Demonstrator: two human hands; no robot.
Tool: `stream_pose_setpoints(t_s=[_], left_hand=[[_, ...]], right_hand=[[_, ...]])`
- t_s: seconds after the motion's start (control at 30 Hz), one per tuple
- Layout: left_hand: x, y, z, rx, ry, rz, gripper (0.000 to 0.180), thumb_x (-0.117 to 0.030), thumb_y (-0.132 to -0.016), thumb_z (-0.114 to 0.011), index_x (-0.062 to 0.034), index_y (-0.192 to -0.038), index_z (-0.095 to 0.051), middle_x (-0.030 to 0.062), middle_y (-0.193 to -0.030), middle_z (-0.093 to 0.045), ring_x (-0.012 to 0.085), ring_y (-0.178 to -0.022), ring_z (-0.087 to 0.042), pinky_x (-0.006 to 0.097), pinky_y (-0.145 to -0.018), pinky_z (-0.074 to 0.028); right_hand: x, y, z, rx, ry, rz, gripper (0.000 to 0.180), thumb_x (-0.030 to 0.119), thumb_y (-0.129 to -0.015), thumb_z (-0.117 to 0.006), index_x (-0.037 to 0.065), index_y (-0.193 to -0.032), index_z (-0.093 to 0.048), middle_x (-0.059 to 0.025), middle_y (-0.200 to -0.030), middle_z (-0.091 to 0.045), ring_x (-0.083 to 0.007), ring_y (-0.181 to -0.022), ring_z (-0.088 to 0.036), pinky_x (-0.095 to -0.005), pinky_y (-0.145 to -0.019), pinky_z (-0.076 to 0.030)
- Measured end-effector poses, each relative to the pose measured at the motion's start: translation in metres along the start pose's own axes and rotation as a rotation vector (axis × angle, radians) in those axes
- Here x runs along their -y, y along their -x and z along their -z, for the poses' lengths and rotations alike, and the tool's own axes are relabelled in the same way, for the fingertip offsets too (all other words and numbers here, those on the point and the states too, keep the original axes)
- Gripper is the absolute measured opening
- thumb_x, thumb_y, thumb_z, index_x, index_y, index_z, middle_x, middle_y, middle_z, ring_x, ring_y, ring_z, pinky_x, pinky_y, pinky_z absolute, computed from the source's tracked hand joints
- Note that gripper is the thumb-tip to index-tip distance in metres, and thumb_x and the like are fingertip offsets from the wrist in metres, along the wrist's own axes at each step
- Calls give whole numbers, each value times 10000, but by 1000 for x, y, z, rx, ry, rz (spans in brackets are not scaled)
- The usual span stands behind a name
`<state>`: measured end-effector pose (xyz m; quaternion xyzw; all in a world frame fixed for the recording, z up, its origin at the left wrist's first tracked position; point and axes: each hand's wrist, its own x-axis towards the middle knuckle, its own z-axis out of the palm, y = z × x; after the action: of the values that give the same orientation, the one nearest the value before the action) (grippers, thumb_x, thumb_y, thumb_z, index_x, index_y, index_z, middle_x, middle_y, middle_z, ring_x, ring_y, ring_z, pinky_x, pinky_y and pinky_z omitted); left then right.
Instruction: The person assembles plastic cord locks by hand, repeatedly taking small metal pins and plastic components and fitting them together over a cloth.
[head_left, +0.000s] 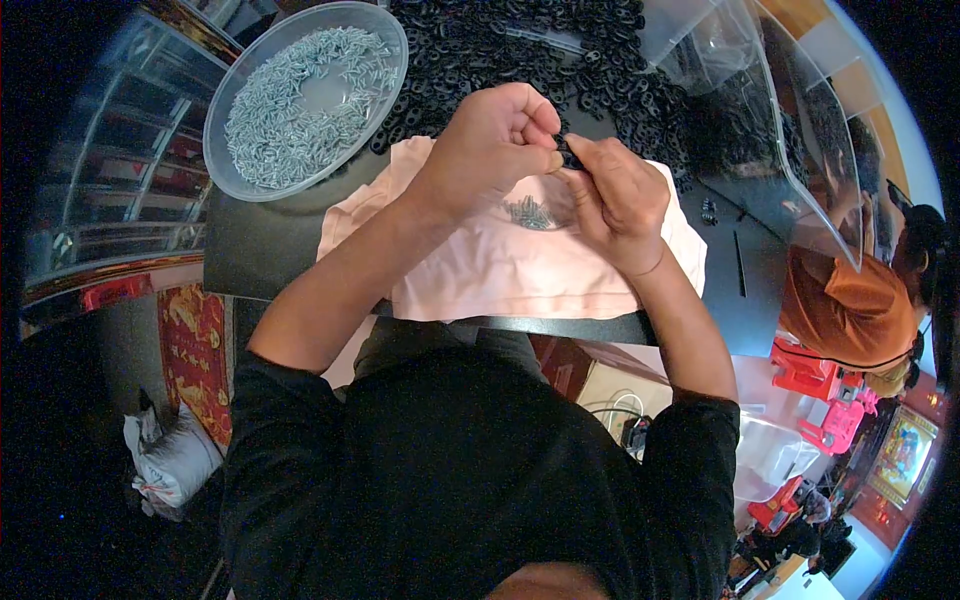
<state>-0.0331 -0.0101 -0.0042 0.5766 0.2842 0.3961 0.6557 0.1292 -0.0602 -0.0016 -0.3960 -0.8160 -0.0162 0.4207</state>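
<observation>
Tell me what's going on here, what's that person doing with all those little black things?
The person's right grip pinches a small black piece, and the left grip is right up by it; I can't tell whether that one holds anything. Below them, a little pile of silvery rods sits on a pale pink cloth. Many more rods fill a clear round bowl at the left, and lots of black pieces lie spread behind the cloth.

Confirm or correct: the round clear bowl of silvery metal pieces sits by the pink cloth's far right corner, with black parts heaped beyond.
Wrong corner: the head view shows the bowl by the far left corner of the pink cloth. The rest holds.
</observation>
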Motion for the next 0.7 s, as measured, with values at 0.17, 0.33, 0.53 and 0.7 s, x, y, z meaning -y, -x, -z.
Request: stream_pose_setpoints(t_s=[0.17, 0.33, 0.53, 0.7], left_hand=[[-1, -4, 4, 65, -22, -15, 183, 40, -675, -636, -11, -807, -521, 8, -706, -522, 46, -626, -490, 173, -559, -421], [0, -7, 4, 81, -107, -58, 181, 29, -678, -643, -17, -793, -511, 2, -692, -518, 37, -623, -491, 172, -546, -415], [3, -7, 4, 75, -67, -39, 176, 33, -679, -640, -18, -781, -506, -6, -677, -514, 37, -603, -493, 172, -533, -415], [1, -6, 3, 56, -67, -28, 181, 39, -676, -645, -20, -773, -504, -6, -675, -511, 36, -605, -491, 168, -527, -410]], right_hand=[[-8, -2, 5, 43, -120, -29, 260, 26, -673, -662, -33, -912, -578, -140, -727, -571, -272, -584, -564, -336, -500, -452], [-7, -4, 7, 78, -185, -129, 276, 20, -664, -676, -31, -918, -581, -133, -718, -562, -248, -552, -534, -317, -489, -435], [-6, -4, 6, 65, -205, -111, 268, 18, -668, -674, -38, -914, -583, -139, -715, -560, -246, -562, -534, -317, -494, -435], [-8, -1, 2, 51, -137, -53, 244, 28, -685, -660, -39, -905, -579, -150, -710, -566, -278, -592, -567, -341, -509, -458]])
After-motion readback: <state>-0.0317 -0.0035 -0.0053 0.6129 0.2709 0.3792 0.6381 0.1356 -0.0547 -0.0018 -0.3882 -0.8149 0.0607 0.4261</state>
